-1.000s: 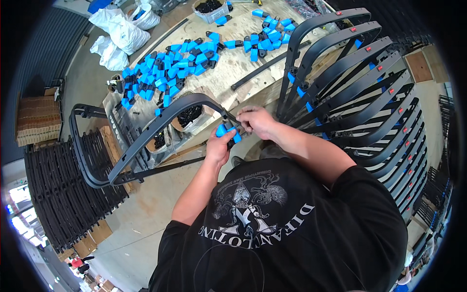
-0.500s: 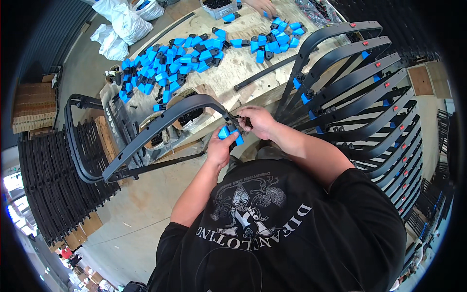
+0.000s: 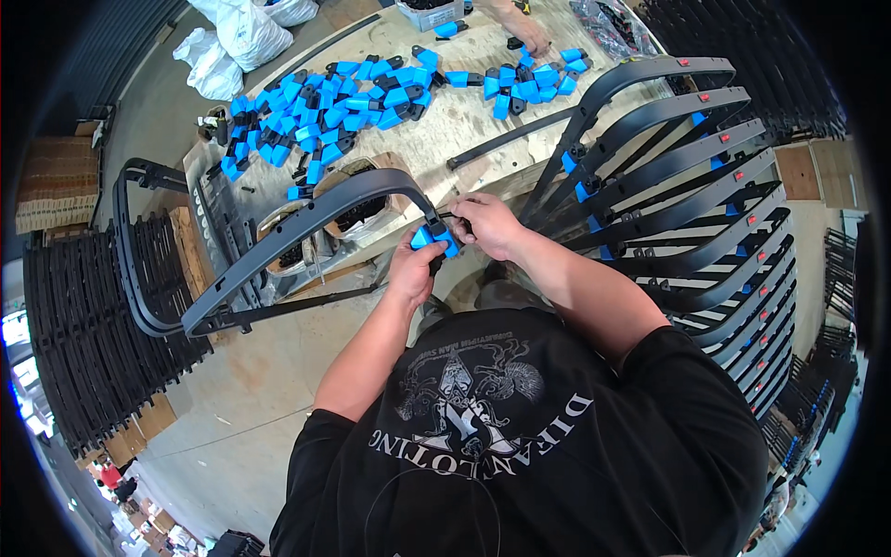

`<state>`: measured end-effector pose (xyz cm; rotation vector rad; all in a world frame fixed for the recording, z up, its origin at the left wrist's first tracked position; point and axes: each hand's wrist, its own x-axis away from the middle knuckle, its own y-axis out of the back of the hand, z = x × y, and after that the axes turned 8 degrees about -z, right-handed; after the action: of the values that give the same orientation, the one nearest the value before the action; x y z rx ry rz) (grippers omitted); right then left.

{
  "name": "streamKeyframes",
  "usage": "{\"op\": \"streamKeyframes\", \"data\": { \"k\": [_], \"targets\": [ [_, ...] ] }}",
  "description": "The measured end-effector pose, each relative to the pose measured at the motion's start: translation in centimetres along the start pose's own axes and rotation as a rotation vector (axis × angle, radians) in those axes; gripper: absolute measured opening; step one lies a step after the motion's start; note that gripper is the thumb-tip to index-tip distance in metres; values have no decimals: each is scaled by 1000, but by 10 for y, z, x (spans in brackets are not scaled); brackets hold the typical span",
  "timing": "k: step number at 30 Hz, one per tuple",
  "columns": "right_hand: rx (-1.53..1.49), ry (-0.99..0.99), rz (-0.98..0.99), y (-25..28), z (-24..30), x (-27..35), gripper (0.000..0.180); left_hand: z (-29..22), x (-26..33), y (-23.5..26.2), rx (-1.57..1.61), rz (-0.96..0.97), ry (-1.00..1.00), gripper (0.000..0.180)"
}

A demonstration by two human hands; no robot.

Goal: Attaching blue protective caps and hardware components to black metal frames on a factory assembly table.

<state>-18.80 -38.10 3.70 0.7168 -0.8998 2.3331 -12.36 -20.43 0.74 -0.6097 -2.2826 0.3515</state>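
A black curved frame (image 3: 320,215) reaches from the left edge of the workbench to my hands. At its near end sits a blue and black plastic bracket (image 3: 422,239), pinched by my left hand (image 3: 409,269) with the thumb across its blue face. My right hand (image 3: 490,227) is closed just right of the bracket, fingertips pressed together by the frame's end. Something small and dark shows at those fingertips, too hidden to name.
Blue and black brackets (image 3: 320,107) lie heaped on the plywood workbench (image 3: 422,139). Another person's hand (image 3: 529,35) reaches among them. Finished-looking curved frames (image 3: 715,204) stand stacked at right. Open boxes of dark small parts (image 3: 364,212) sit beneath the held frame. White sacks (image 3: 251,37) stand behind left.
The bracket sits slightly higher and closer against the frame's end, my left hand with it. My right fingers stay beside it. The other person's hand has come further over the bench.
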Motion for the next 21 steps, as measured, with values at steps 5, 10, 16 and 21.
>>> {"op": "streamKeyframes", "data": {
  "k": [5, 10, 16, 21],
  "targets": [
    [-62, -104, 58, 1, 11, -9, 9, -1, -1, 3, 41, -29, 21, 41],
    [-111, -240, 167, 14, 13, -22, 9, 0, 0, 5, 51, -56, 43, 43],
    [-182, -280, 205, 18, 12, -19, 12, -1, 4, 4, 39, -73, 36, 46],
    [-139, -265, 206, 10, 5, -19, 13, -6, 5, 1, -4, -80, 39, 44]
  ]
}}
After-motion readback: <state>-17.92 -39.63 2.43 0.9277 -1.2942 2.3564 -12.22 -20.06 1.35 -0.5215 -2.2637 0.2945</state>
